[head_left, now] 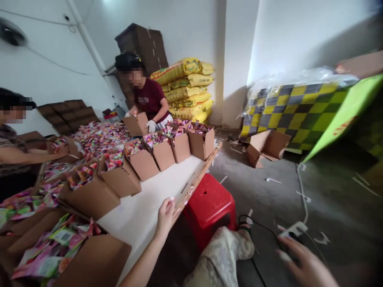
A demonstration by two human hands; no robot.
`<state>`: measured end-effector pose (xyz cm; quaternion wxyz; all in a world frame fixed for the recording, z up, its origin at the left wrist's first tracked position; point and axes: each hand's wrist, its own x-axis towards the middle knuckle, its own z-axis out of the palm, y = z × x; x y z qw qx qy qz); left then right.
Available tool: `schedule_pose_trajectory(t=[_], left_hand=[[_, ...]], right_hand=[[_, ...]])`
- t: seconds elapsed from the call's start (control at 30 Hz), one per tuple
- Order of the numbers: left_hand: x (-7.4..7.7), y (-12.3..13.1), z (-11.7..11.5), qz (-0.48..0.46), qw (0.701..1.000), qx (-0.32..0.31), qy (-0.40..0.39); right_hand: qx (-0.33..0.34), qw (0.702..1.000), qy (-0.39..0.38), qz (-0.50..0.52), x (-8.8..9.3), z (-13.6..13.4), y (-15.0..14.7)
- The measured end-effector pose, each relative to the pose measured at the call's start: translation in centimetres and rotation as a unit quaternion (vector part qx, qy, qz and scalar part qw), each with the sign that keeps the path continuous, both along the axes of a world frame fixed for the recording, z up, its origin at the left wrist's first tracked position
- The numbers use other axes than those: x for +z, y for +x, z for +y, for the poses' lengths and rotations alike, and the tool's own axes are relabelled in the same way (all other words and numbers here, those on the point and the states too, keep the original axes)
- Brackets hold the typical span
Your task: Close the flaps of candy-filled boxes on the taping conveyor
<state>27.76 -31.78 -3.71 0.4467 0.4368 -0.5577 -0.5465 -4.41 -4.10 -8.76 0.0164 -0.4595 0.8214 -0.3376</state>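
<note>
My left hand (165, 213) is over the edge of the white table (155, 191), its fingers curled together. A small whitish bit shows at the fingertips; I cannot make out whether it is held or wrapped on a finger. My right hand (306, 261) is low on the right above the floor, slightly blurred, with thumb and fingers apart and nothing visible between them. Beyond it lies a white power strip (295, 230) with a dark plug. Open cardboard boxes (146, 164) full of colourful small packets (67, 235) line the table to the left of my left hand.
A red plastic stool (214, 199) stands beside the table. Cables and paper scraps lie on the floor near an open carton (266, 147). One co-worker (149, 95) handles a box across the table; another (12, 151) works at the left. Yellow sacks (188, 89) are stacked behind.
</note>
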Motion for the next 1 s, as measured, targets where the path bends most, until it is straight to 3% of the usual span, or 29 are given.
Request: schedule_pose_trajectory(t=[0.1, 0.23, 0.4, 0.53, 0.63, 0.73, 0.8, 0.9, 1.0], left_hand=[[-0.2, 2.6, -2.9, 0.04, 0.996, 0.084, -0.006], [-1.5, 4.6, -5.1, 0.113, 0.976, 0.184, 0.035], [-3.9, 4.7, -7.3, 0.173, 0.947, 0.234, 0.137], [-4.8, 3.9, -8.3, 0.219, 0.921, 0.253, 0.199], [-4.9, 3.6, -8.6, 0.25, 0.905, 0.267, 0.215], [-5.0, 3.7, -8.8, 0.267, 0.902, 0.26, 0.216], [-5.0, 3.8, -9.3, 0.283, 0.895, 0.263, 0.223], [-5.1, 4.5, -10.3, 0.321, 0.87, 0.293, 0.232], [-5.7, 5.8, -11.2, 0.368, 0.832, 0.328, 0.255]], right_hand=[[0.128, 0.986, 0.048, -0.097, 2.2, -7.7, 4.2], [0.234, 0.964, 0.057, -0.114, 8.6, -19.5, 10.6], [0.347, 0.937, 0.043, -0.003, 14.9, -33.3, 17.7], [0.386, 0.919, 0.004, 0.082, 17.5, -43.1, 23.7], [0.385, 0.902, -0.053, 0.187, 18.7, -48.7, 26.7], [0.365, 0.886, -0.035, 0.284, 19.4, -51.5, 27.7], [0.367, 0.88, -0.007, 0.303, 19.8, -51.7, 27.6], [0.387, 0.881, 0.001, 0.273, 20.1, -49.4, 26.5], [0.422, 0.889, 0.005, 0.177, 20.6, -44.8, 24.4]])
